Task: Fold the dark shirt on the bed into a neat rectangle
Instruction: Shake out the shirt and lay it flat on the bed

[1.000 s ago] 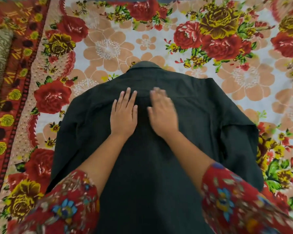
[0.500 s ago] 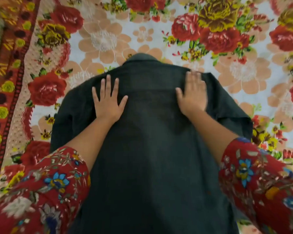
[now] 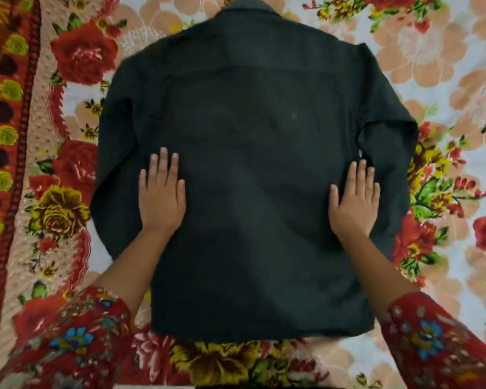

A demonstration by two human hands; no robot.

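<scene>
Both hands lie flat, palms down, on the dark shirt [image 3: 253,169], holding nothing. On the left, the left hand [image 3: 162,199] rests with its fingers straight and lightly spread, pointing toward the far end of the bed, on the shirt's body just inside the left sleeve. On the right, the right hand [image 3: 355,204] lies the same way, fingers extended and close together with the thumb out to the side, near the right side of the shirt's body, just inside the folded right sleeve [image 3: 387,141]. The two hands are well apart, with a broad stretch of smooth dark cloth between them. That shirt is spread back side up in the middle of the floral bedsheet [image 3: 76,54], its collar [image 3: 246,5] at the far end and its straight hem [image 3: 258,331] at the near end. A seam runs across the upper back below the collar. Its left sleeve [image 3: 112,164] lies along the left side of the body. Red flowered sleeves [image 3: 68,341] cover both forearms at the near corners of the view.
</scene>
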